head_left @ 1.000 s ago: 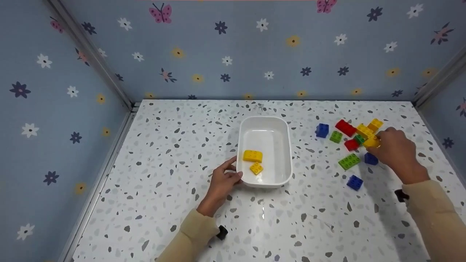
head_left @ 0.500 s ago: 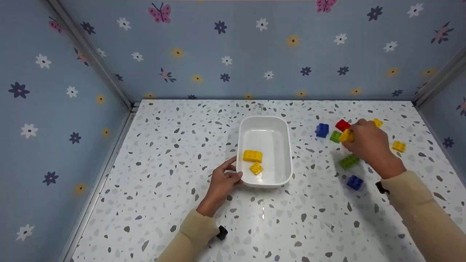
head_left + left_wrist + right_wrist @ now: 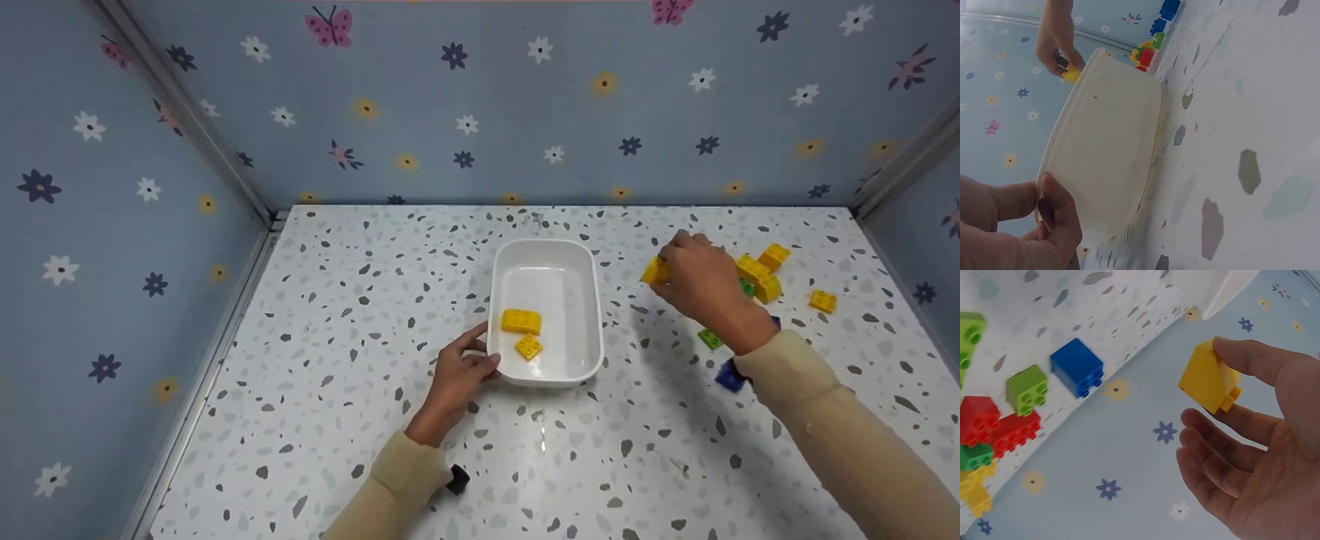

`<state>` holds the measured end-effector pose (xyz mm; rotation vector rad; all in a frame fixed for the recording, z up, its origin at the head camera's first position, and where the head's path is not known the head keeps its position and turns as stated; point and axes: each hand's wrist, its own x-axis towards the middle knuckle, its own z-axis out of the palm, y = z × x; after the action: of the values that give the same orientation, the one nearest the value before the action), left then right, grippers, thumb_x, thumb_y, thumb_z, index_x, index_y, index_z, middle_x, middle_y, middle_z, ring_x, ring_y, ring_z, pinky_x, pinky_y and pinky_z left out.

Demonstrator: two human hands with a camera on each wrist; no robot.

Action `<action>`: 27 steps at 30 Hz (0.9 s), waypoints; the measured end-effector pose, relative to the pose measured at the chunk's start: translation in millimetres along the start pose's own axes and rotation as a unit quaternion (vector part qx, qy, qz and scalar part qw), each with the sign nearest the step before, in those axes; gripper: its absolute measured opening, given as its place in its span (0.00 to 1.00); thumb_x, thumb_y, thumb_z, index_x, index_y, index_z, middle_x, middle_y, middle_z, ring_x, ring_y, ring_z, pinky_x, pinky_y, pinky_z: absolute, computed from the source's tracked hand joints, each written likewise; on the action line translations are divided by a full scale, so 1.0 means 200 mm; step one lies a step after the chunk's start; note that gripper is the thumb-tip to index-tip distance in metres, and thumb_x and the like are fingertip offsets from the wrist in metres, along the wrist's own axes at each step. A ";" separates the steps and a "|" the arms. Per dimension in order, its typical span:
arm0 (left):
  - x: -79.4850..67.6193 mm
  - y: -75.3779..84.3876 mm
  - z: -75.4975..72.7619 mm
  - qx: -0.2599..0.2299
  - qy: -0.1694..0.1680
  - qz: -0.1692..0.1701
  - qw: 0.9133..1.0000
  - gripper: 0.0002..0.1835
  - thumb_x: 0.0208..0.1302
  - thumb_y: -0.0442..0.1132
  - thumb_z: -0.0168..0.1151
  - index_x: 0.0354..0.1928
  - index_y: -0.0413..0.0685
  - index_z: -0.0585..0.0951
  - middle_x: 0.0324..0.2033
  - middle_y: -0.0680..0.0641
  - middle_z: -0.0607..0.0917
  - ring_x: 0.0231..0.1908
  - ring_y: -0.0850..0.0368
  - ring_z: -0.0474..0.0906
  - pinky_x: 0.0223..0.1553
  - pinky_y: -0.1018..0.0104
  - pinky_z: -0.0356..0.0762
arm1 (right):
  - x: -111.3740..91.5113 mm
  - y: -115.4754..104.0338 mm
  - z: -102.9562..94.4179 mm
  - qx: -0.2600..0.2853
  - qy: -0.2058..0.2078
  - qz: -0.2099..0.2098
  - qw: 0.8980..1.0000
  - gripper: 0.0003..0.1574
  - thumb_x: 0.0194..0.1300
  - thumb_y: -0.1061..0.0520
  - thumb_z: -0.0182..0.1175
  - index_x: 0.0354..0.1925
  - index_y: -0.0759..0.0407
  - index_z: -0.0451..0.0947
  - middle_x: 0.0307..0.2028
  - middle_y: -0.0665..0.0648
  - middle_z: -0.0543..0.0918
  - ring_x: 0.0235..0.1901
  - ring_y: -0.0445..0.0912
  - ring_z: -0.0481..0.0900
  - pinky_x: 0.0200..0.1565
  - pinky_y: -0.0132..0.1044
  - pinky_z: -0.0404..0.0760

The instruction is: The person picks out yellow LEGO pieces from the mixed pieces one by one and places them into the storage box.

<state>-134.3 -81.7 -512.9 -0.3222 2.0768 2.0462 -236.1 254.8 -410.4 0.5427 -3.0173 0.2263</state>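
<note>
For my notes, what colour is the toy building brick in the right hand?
The toy building brick is yellow, best seen in the right wrist view.

Right hand pinches yellow block; blue block, small green block, long red block on speckled table.

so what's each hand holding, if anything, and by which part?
Right hand: yellow toy brick, pinched by two opposite sides. Left hand: white tray, by the rim near its near-left corner.
</note>
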 end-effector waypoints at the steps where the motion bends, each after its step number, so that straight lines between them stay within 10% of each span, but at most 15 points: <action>1: 0.00 0.00 0.00 0.000 0.000 -0.001 1.000 0.33 0.74 0.26 0.62 0.78 0.44 0.70 0.51 0.39 0.74 0.36 0.57 0.80 0.44 0.67 0.87 | 0.01 -0.02 0.00 0.001 -0.001 -0.003 1.000 0.26 0.62 0.59 0.76 0.52 0.76 0.82 0.49 0.72 0.80 0.49 0.67 0.77 0.50 0.66 0.83; 27: -0.01 0.00 0.00 0.019 -0.002 0.008 1.000 0.32 0.75 0.29 0.62 0.79 0.47 0.70 0.51 0.42 0.74 0.39 0.56 0.80 0.46 0.68 0.85 | 0.20 -0.35 0.11 -0.021 -0.051 -0.024 0.998 0.27 0.63 0.58 0.77 0.56 0.71 0.84 0.51 0.68 0.82 0.52 0.62 0.78 0.61 0.61 0.82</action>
<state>-133.2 -81.9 -513.2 -0.2964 2.1197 2.0118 -249.5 173.7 -419.2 0.6399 -3.0953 0.1359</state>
